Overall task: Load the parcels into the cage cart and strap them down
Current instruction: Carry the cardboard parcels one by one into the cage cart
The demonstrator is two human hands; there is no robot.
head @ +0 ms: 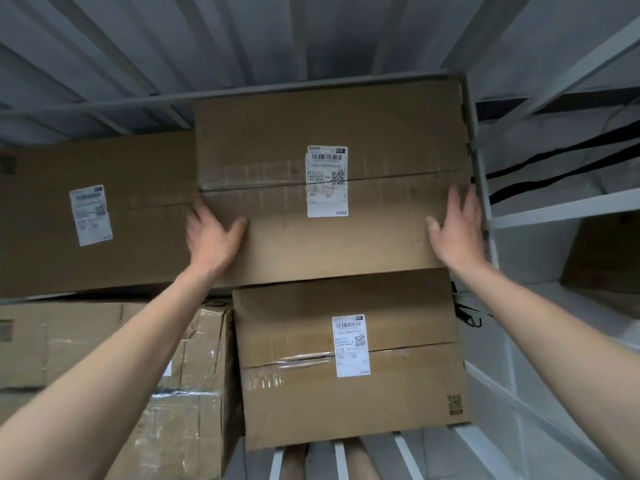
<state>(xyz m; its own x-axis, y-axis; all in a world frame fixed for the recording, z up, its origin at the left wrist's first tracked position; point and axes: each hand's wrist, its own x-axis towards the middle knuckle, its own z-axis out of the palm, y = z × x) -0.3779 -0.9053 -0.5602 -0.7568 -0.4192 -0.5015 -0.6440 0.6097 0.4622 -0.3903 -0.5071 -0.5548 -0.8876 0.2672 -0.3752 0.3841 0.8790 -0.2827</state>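
Observation:
A large brown cardboard parcel (381,133) with a white shipping label lies on top of the stack inside the cage cart (479,188). My left hand (211,233) presses its left edge and my right hand (457,230) presses its right edge, fingers spread against the cardboard. Directly under it sits a second labelled parcel (398,393). To the left, another big labelled parcel (138,216) rests at nearly the same height. Black straps (554,157) hang on the right, outside the cart's white frame.
Taped and wrapped cartons (180,410) fill the lower left. The cart's white side bars (554,209) run along the right, and its slatted base (341,459) shows at the bottom. A corrugated grey wall (242,39) stands behind. Another brown box (602,258) sits far right.

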